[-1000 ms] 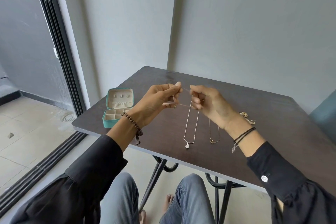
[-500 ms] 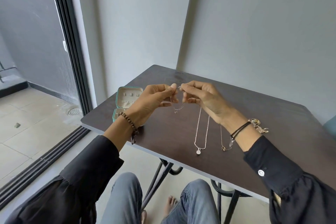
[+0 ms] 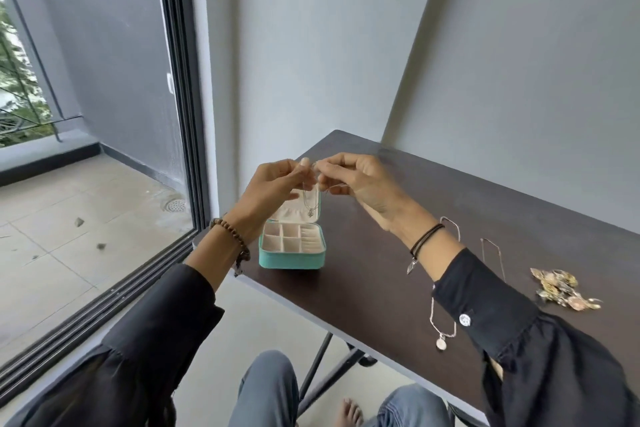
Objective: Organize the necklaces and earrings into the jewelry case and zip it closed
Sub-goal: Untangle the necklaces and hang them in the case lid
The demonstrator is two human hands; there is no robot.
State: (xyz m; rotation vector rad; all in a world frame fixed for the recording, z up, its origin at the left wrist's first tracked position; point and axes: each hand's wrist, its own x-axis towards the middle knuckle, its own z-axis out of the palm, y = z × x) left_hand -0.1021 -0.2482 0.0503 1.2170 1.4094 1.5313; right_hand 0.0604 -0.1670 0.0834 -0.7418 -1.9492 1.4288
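Pinching a thin silver chain necklace (image 3: 309, 199) between them, left hand (image 3: 273, 189) and right hand (image 3: 360, 184) are dangling it over the open teal zip-around jewelry case (image 3: 292, 248) on the dark brown table (image 3: 381, 281).

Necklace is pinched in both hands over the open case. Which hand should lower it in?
Left, probably. The left hand sits directly above the jewelry case and pinches the necklace hanging before the lid. The right hand reaches across from further right.
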